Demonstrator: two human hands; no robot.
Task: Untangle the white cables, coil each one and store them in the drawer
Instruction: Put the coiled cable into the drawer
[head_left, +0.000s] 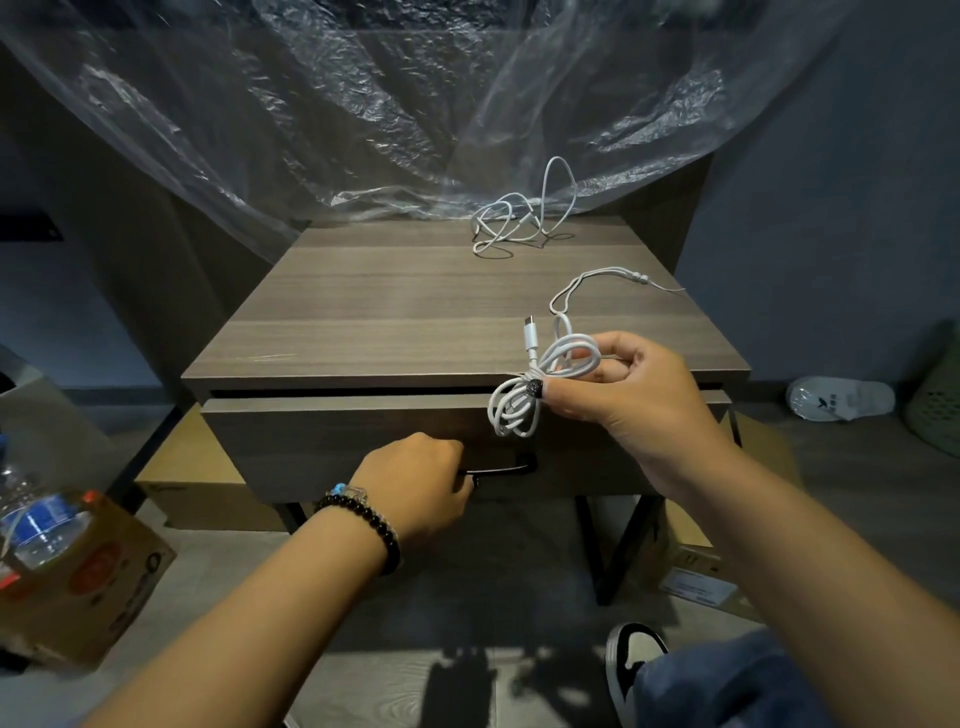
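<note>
Hands work apart: the left hand (421, 480) curls round the drawer handle (501, 470), the drawer (343, 441) barely open, while the right hand (631, 400) pinches a coiled white cable (524, 395) above it. One cable looks ready to store; a tangled cable (511, 223) and a thin cord (597, 283) remain on the desk (395, 301).

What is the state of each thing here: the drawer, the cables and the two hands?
drawer: pulled out only slightly
drawer handle: gripped by the left hand
left hand: fingers curled round the handle
right hand: pinching the coiled cable
coiled cable: bundled, tied at its middle, held above the drawer front
loose cable: uncoiled, on the tabletop
thin cord: uncoiled, lying on the tabletop
</note>
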